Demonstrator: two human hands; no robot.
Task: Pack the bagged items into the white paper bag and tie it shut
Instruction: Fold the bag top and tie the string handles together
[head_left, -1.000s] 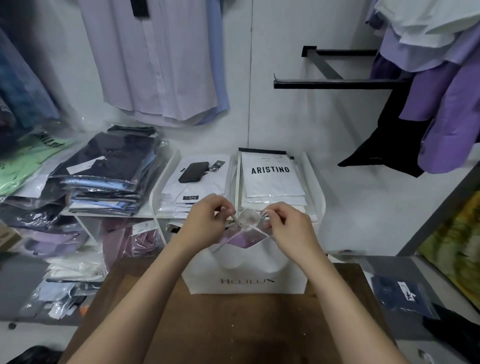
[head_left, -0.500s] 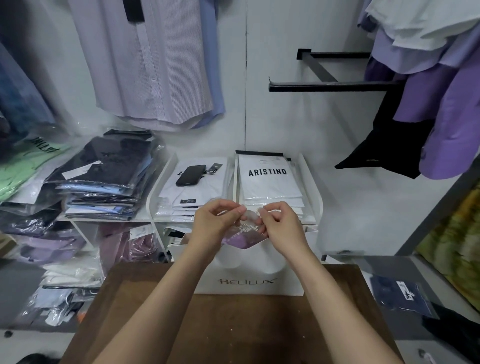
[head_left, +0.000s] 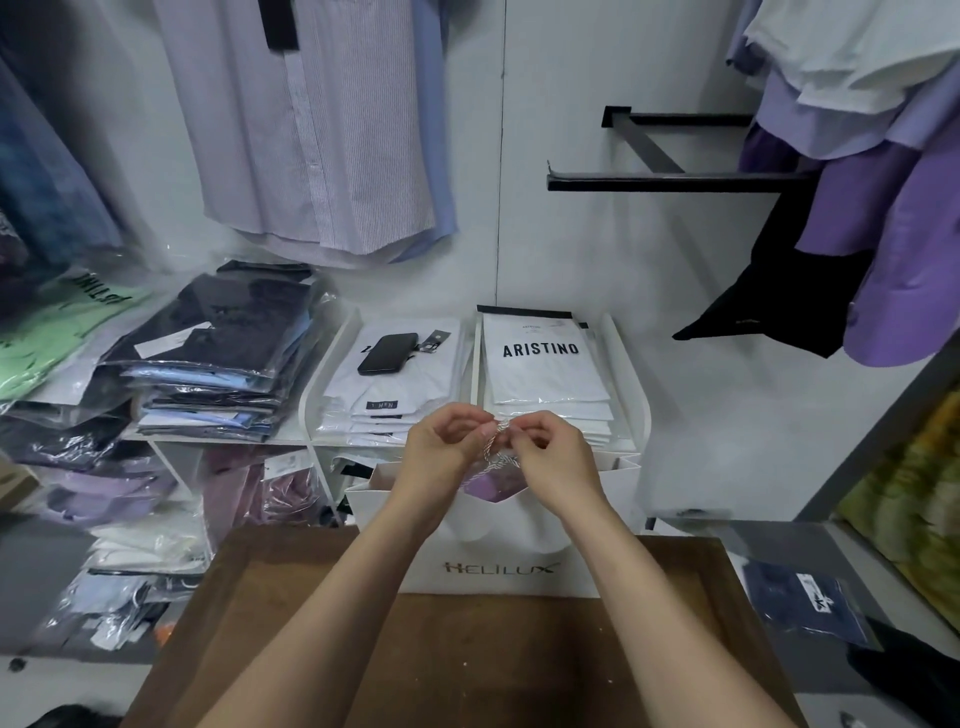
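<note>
Head view shows one white paper bag (head_left: 498, 564) standing upright on a brown wooden table (head_left: 467, 654), directly below both hands. Its twisted white cord (head_left: 496, 452) runs up from the bag's open mouth into the fingertips, which meet just above the mouth. A purple bagged item (head_left: 491, 486) shows inside the opening, just under the fingers.

Two bare forearms reach forward from the near edge and converge over the bag. One left hand (head_left: 441, 449) is palm-inward with its fingers curled, thumb and forefinger pinching the cord. One right hand (head_left: 553, 457) mirrors it, fingers bent and closed on the same cord, knuckles facing outward. Both sets of fingertips are nearly touching, with the cord looped between them.

Beyond the fingers, two stacks of white packaged shirts (head_left: 545, 384) sit on a white shelf (head_left: 631, 415), and one black phone (head_left: 387, 353) lies on the left stack.
</note>
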